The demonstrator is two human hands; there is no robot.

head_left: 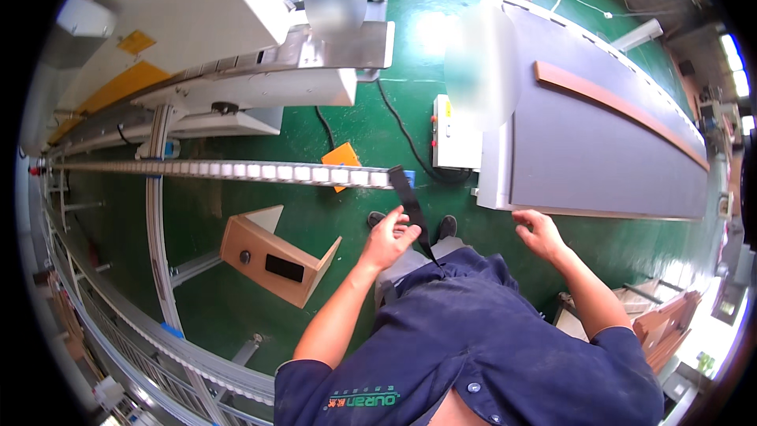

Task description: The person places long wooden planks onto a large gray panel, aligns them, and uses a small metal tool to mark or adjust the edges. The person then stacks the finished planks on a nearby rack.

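A long black strap, possibly a belt end (408, 194), runs from the waist of my dark blue work shirt (473, 300) up past my left hand (386, 241). The thumb and fingers of that hand are closed at the strap's edge, with its free end sticking out beyond them. My right hand (539, 233) is raised on the other side, near the front corner of a grey-topped bench (599, 150). Its fingers are loosely bent and apart, and nothing shows in them. My shoes (448, 226) stand on the green floor between the hands.
A narrow roller conveyor rail (260, 171) ends just ahead of my left hand. Below it lies a wooden panel box (272, 256) with a dark slot. A brown wooden strip (615, 106) rests on the bench. A white control box (453, 132) and black cables stand ahead; a white machine (189, 0) is far left.
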